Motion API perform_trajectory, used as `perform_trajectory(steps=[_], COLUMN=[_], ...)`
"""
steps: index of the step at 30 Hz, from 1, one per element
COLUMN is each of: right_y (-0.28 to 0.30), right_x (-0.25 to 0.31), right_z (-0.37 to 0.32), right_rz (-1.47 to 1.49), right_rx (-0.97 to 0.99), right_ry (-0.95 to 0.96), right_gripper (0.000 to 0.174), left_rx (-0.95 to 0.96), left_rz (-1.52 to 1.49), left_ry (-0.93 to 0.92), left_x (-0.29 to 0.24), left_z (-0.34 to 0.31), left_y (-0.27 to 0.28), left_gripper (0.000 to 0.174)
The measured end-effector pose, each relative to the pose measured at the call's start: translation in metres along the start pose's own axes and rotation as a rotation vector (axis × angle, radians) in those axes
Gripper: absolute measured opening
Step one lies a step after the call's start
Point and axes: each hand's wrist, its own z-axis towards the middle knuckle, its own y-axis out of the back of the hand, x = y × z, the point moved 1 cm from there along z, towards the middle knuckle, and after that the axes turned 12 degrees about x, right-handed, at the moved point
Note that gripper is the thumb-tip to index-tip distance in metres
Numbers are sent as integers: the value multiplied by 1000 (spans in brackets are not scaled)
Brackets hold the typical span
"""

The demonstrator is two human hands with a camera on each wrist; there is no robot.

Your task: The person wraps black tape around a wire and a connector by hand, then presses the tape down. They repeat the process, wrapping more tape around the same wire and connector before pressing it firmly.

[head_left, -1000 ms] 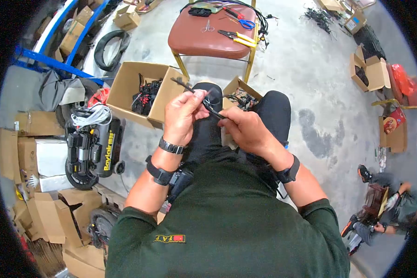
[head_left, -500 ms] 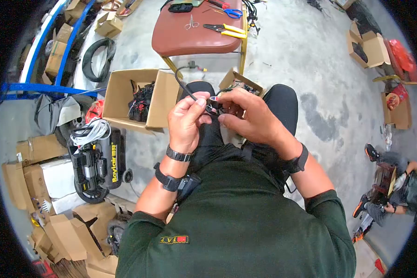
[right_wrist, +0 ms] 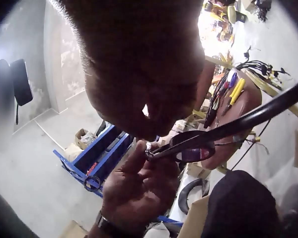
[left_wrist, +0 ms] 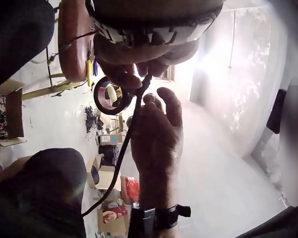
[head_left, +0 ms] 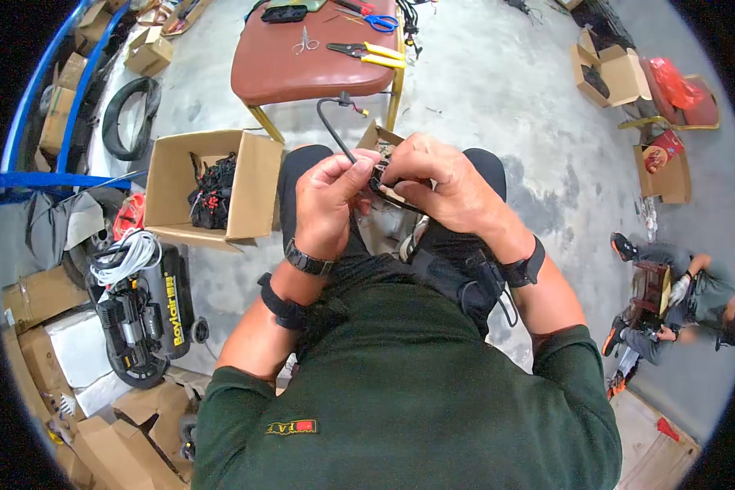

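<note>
My left hand (head_left: 331, 196) pinches a black cable (head_left: 332, 131) between thumb and fingers over my lap. One end of the cable arches up past this hand toward a small yellow connector (head_left: 363, 113). Its other part runs away beneath my right hand (head_left: 449, 184), seen as a thick black length in the right wrist view. Right beside the cable, between the hands, is a roll of black tape (left_wrist: 103, 105) with a coloured inner core. Bent fingers of my right hand hold the roll close against the cable; their exact grip is partly hidden.
Ahead stands a brown chair (head_left: 318, 69) bearing yellow-handled pliers (head_left: 367, 55), small scissors (head_left: 305, 41) and blue-handled scissors (head_left: 381, 23). An open carton (head_left: 253, 188) of black parts is at left, near an air compressor (head_left: 143, 306). Another person (head_left: 678, 294) sits at right.
My right hand has left the cable further along and come up to the tape beside my left hand. The cable's connector end has swung up into an arch. The head view has shifted.
</note>
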Motion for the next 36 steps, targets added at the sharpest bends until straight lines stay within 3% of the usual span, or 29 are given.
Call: perform_trajectory(steps=[5, 20, 29, 32, 36], right_y=[-7, -13, -10, -9, -9], right_x=[-1, 8, 10, 9, 12], right_z=[2, 8, 9, 8, 8], right_rz=[-152, -701, -732, -660, -402], right_rx=[3, 43, 124, 169, 187], right_ry=[17, 189, 245, 201, -148], right_gripper=[29, 16, 15, 13, 9], left_rx=[29, 29, 14, 17, 49], left_rz=[-4, -68, -144, -76, 3], left_ry=[70, 153, 131, 89, 21], left_x=[-6, -1, 8, 9, 10], left_z=[1, -4, -1, -2, -5], left_y=[-1, 6, 7, 6, 6], left_gripper=[18, 20, 13, 14, 19])
